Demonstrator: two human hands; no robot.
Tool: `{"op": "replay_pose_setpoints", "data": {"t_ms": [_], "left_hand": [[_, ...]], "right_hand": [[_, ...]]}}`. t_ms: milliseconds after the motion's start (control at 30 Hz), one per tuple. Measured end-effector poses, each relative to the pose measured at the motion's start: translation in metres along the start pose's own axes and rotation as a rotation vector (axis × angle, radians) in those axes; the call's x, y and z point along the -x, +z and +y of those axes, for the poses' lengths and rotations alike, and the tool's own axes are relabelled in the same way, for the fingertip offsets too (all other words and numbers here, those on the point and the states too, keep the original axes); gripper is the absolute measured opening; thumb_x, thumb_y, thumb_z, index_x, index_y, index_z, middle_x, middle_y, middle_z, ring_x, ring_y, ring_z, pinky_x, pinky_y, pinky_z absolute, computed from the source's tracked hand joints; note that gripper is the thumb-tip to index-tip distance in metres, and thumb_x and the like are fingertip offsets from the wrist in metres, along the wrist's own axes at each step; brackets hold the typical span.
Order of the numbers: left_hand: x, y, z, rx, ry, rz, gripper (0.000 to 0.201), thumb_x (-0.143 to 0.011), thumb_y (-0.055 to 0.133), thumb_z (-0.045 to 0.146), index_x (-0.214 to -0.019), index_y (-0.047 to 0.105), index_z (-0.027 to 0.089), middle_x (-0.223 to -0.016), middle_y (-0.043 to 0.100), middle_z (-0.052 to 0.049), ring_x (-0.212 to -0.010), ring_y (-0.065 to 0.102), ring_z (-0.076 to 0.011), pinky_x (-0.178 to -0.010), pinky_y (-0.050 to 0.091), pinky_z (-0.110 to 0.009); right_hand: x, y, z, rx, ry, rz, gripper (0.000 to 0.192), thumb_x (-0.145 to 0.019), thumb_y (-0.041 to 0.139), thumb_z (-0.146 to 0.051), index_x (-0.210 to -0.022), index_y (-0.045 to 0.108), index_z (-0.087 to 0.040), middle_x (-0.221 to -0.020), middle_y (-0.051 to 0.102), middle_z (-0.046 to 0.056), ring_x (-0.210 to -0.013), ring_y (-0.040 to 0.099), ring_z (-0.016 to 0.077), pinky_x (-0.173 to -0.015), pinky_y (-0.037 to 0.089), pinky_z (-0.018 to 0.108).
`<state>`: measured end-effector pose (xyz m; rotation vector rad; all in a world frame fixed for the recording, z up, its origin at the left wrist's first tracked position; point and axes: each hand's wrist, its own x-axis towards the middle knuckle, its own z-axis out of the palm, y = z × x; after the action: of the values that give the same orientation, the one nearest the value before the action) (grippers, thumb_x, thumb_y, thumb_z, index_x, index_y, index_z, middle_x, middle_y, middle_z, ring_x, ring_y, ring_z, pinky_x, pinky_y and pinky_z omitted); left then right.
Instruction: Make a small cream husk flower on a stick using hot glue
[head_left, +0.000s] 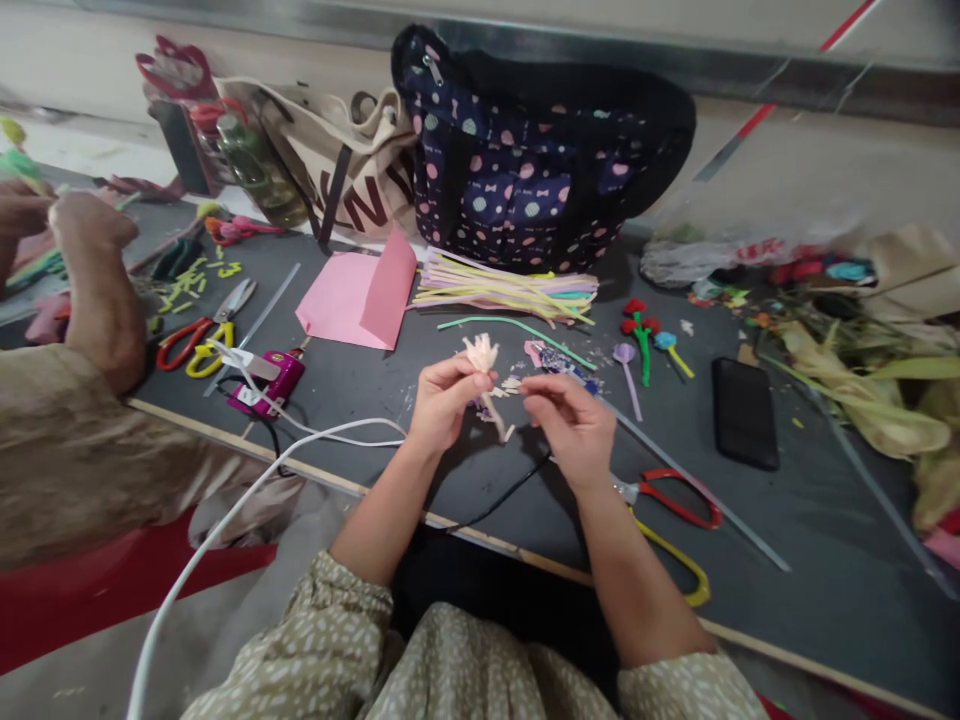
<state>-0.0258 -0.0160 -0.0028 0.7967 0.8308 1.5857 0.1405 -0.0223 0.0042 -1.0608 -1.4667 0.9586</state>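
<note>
My left hand (444, 400) pinches a small cream paper flower (481, 355) with frayed petals, its thin stem running down toward my palm. My right hand (571, 425) is close beside it, fingertips pinched near the stem's lower end by some small paper scraps (511, 384). Both hands hover over the dark table (810, 560). Finished little flowers, red (637, 318), purple (624, 354) and blue (667, 344), lie just beyond my right hand. A bundle of pastel paper strips (510, 288) lies farther back.
Red-and-yellow scissors (675, 520) lie by my right wrist; a black phone (744, 412) is to the right. A pink folded sheet (364, 295), dotted bag (525, 160), pink glue gun (270, 380) with white cable and another pair of scissors (210, 330) sit left. Another person's arm (97, 290) works at far left.
</note>
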Motion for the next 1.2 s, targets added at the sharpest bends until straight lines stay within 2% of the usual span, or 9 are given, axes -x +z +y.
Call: {"op": "replay_pose_setpoints", "data": {"t_ms": [100, 167, 267, 400, 533, 600, 833, 967, 1200], "left_hand": [[-0.007, -0.004, 0.005, 0.101, -0.055, 0.077, 0.025, -0.064, 0.085, 0.036, -0.07, 0.07, 0.018, -0.063, 0.063, 0.001, -0.054, 0.054, -0.008, -0.055, 0.047, -0.022], [-0.01, -0.005, 0.007, 0.12, -0.077, 0.126, 0.026, -0.064, 0.085, 0.037, -0.073, 0.071, 0.018, -0.06, 0.061, 0.001, -0.05, 0.052, -0.0066, -0.05, 0.045, -0.019], [-0.012, -0.003, 0.006, 0.113, -0.106, 0.203, 0.026, -0.063, 0.086, 0.035, -0.075, 0.072, 0.017, -0.068, 0.066, 0.0, -0.052, 0.054, -0.0051, -0.049, 0.045, -0.016], [-0.012, -0.003, 0.002, 0.058, -0.136, 0.229, 0.024, -0.064, 0.086, 0.032, -0.075, 0.072, 0.016, -0.069, 0.067, -0.001, -0.052, 0.055, -0.005, -0.049, 0.045, -0.014], [-0.012, -0.003, -0.001, 0.021, -0.132, 0.211, 0.022, -0.065, 0.085, 0.031, -0.075, 0.072, 0.016, -0.066, 0.065, 0.0, -0.05, 0.054, -0.0054, -0.048, 0.044, -0.016], [-0.012, -0.003, -0.001, 0.016, -0.126, 0.197, 0.021, -0.065, 0.084, 0.031, -0.073, 0.071, 0.016, -0.065, 0.065, 0.001, -0.051, 0.054, -0.0056, -0.048, 0.044, -0.017], [-0.01, -0.001, 0.0, 0.02, -0.156, 0.218, 0.018, -0.068, 0.081, 0.03, -0.072, 0.069, 0.017, -0.065, 0.063, 0.001, -0.051, 0.053, -0.0052, -0.049, 0.043, -0.016], [-0.01, 0.0, 0.0, 0.022, -0.147, 0.195, 0.019, -0.068, 0.082, 0.032, -0.072, 0.07, 0.017, -0.063, 0.06, 0.002, -0.05, 0.05, -0.0047, -0.046, 0.041, -0.016], [-0.01, 0.001, -0.002, 0.004, -0.14, 0.168, 0.021, -0.069, 0.082, 0.033, -0.075, 0.072, 0.016, -0.063, 0.06, 0.001, -0.05, 0.049, -0.0047, -0.045, 0.04, -0.016]], "right_hand": [[-0.012, -0.016, 0.009, 0.126, 0.059, 0.176, 0.017, -0.085, 0.067, -0.036, -0.088, 0.07, -0.02, -0.075, 0.066, 0.0, -0.063, 0.057, 0.0132, -0.06, 0.046, 0.027], [-0.018, -0.025, 0.016, 0.233, 0.086, 0.152, 0.017, -0.085, 0.065, -0.036, -0.086, 0.069, -0.02, -0.072, 0.066, 0.0, -0.063, 0.057, 0.0138, -0.06, 0.045, 0.027], [-0.021, -0.031, 0.021, 0.489, 0.05, 0.002, 0.015, -0.088, 0.06, -0.032, -0.083, 0.069, -0.021, -0.078, 0.068, 0.001, -0.068, 0.059, 0.0161, -0.065, 0.043, 0.029], [-0.019, -0.027, 0.021, 0.772, -0.109, -0.225, 0.014, -0.09, 0.057, -0.026, -0.082, 0.069, -0.023, -0.084, 0.069, 0.004, -0.084, 0.059, 0.0212, -0.074, 0.042, 0.032], [-0.017, -0.027, 0.021, 0.856, -0.213, -0.475, 0.013, -0.091, 0.058, -0.024, -0.085, 0.069, -0.022, -0.086, 0.068, 0.006, -0.088, 0.056, 0.0223, -0.077, 0.04, 0.034], [-0.018, -0.028, 0.022, 0.856, -0.243, -0.549, 0.013, -0.091, 0.058, -0.022, -0.086, 0.07, -0.022, -0.087, 0.067, 0.005, -0.087, 0.054, 0.0219, -0.078, 0.04, 0.034], [-0.017, -0.017, 0.029, 0.935, -0.317, -0.416, 0.021, -0.095, 0.051, -0.024, -0.094, 0.071, -0.02, -0.089, 0.066, 0.008, -0.088, 0.051, 0.0239, -0.077, 0.038, 0.036], [-0.017, -0.007, 0.034, 0.997, -0.346, -0.423, 0.023, -0.096, 0.05, -0.026, -0.096, 0.072, -0.019, -0.09, 0.065, 0.009, -0.089, 0.05, 0.0242, -0.076, 0.036, 0.036], [-0.022, -0.002, 0.042, 1.121, -0.366, -0.415, 0.023, -0.096, 0.051, -0.028, -0.092, 0.072, -0.019, -0.088, 0.064, 0.009, -0.087, 0.05, 0.0242, -0.073, 0.033, 0.036]]}}
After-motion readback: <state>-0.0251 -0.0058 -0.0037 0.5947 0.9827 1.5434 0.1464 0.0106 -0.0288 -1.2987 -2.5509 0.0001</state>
